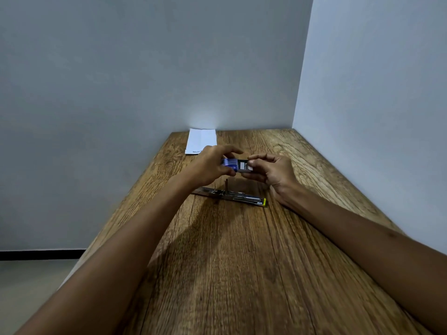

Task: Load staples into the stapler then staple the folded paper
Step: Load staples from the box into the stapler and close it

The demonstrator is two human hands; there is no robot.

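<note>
At the far left of the wooden tabletop [242,262], pushed up against the wall, the folded paper [201,140] lay flat and untouched, well apart from the work in front, seemingly parked there until the stapling step came.

Just to its right and nearer the person, the left hand [210,166] was raised above the tabletop and gripped the blue sleeve of a small staple box [235,164], fingers over the top and thumb underneath. That hold looked meant to steady the sleeve while the other side was worked.

Right of the sleeve, the inner tray of the box stood partly slid out, and pale strips, probably staples, showed inside it. The right hand [271,171] pinched the tray's end between thumb and fingertips, most likely to draw it open and reach a strip.

Below both hands, nearer the person, the stapler [232,195] rested on the tabletop, opened out flat with its metal channel upward and a yellow tip at its right end. Neither hand touched it. Lying open like that, it appeared ready to receive a strip dropped straight into the channel.

By this reading, loading had not yet been done and the paper awaited its turn.
</note>
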